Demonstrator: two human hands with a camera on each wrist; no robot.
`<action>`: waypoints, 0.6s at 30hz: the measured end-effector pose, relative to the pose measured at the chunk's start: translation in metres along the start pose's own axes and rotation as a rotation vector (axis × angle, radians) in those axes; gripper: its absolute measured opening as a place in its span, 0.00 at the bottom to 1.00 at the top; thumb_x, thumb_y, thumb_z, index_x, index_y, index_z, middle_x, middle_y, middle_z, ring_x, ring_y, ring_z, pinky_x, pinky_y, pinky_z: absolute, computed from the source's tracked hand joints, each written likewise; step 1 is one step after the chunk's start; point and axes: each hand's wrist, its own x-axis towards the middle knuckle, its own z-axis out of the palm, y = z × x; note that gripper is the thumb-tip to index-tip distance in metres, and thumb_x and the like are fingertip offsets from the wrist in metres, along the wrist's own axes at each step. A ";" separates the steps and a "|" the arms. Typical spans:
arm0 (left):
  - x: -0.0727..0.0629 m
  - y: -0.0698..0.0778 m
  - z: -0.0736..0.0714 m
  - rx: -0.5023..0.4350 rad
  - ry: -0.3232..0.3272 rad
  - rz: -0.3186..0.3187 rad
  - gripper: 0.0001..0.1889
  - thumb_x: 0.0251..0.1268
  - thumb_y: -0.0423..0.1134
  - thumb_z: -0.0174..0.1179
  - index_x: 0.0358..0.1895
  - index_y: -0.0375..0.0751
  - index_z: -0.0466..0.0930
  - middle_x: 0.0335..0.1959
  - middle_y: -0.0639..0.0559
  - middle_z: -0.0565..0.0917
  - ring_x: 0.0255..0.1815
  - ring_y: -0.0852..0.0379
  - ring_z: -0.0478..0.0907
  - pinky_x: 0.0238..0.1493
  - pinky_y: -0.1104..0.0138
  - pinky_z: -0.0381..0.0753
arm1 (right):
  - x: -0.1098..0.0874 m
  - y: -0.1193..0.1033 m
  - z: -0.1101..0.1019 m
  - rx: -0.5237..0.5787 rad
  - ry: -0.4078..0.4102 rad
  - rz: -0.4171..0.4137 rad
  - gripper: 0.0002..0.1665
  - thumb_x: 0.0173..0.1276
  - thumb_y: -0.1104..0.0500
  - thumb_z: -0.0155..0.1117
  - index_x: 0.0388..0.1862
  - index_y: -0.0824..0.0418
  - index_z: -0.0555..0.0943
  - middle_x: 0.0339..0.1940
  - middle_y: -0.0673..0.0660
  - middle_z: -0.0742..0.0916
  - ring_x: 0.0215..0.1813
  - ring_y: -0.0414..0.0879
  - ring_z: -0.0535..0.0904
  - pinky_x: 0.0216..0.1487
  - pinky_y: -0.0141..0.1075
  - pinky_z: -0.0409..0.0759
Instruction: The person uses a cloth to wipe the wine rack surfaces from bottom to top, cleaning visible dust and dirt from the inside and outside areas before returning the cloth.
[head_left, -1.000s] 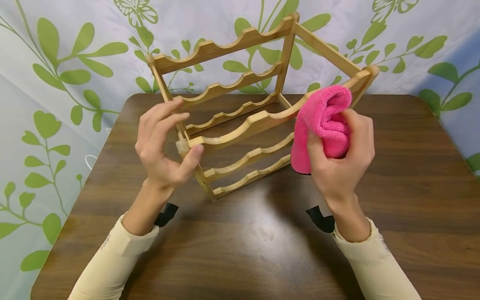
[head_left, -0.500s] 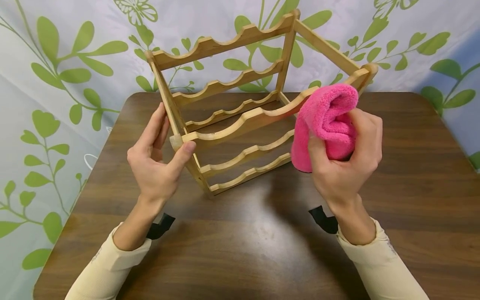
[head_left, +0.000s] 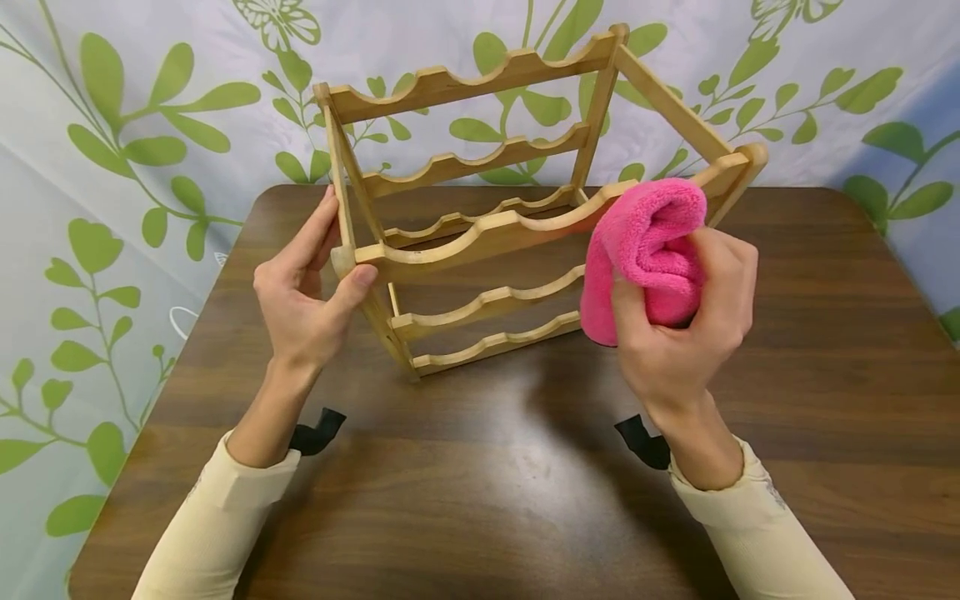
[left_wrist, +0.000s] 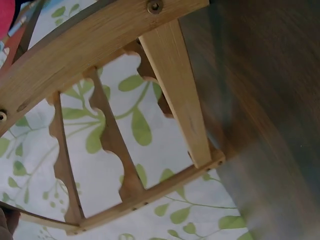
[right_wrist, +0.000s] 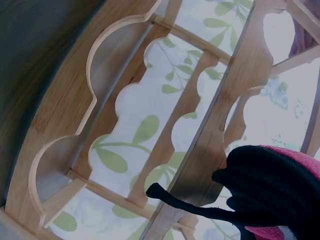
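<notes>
A wooden wine rack [head_left: 495, 242] with scalloped rails stands at an angle on the table, its bottom partly out of sight. My left hand [head_left: 300, 308] grips its left front corner, the thumb on the front and the fingers reaching behind the side post. In my right hand [head_left: 690, 333] is a folded pink cloth [head_left: 652, 250], pinched between thumb and fingers against the top front rail near the right corner. The right wrist view shows the dark side of the cloth [right_wrist: 275, 190] beside a scalloped rail [right_wrist: 215, 135]. Rails and an end slat [left_wrist: 175, 90] fill much of the left wrist view.
The brown wooden table [head_left: 495, 500] reaches toward me. Behind it hangs a white curtain [head_left: 172, 50] with green leaf prints. A thin white cord loop [head_left: 180, 321] lies by the table's left edge.
My left hand moved from spread fingers over the rack's left side to a grip on its front corner. The rack has turned slightly. My right hand stays with the cloth on the rail.
</notes>
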 end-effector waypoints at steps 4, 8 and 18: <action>0.005 -0.009 -0.004 -0.032 -0.021 -0.007 0.43 0.54 0.57 0.73 0.58 0.19 0.74 0.57 0.27 0.76 0.57 0.44 0.79 0.62 0.55 0.74 | 0.002 0.000 -0.002 -0.029 0.033 0.012 0.21 0.48 0.58 0.69 0.36 0.73 0.79 0.37 0.66 0.83 0.42 0.59 0.75 0.46 0.39 0.74; 0.009 -0.016 -0.009 0.020 -0.026 -0.013 0.44 0.57 0.62 0.69 0.59 0.21 0.75 0.59 0.29 0.76 0.61 0.43 0.76 0.63 0.57 0.73 | 0.007 0.005 -0.008 -0.066 0.057 0.021 0.23 0.48 0.56 0.72 0.37 0.71 0.79 0.39 0.64 0.83 0.44 0.57 0.76 0.48 0.39 0.74; 0.020 -0.024 -0.012 0.209 -0.046 0.024 0.48 0.64 0.71 0.53 0.57 0.19 0.75 0.59 0.30 0.76 0.62 0.44 0.74 0.62 0.63 0.72 | 0.031 0.018 -0.021 -0.106 0.169 0.012 0.23 0.49 0.55 0.71 0.41 0.69 0.81 0.40 0.60 0.82 0.47 0.54 0.75 0.52 0.39 0.72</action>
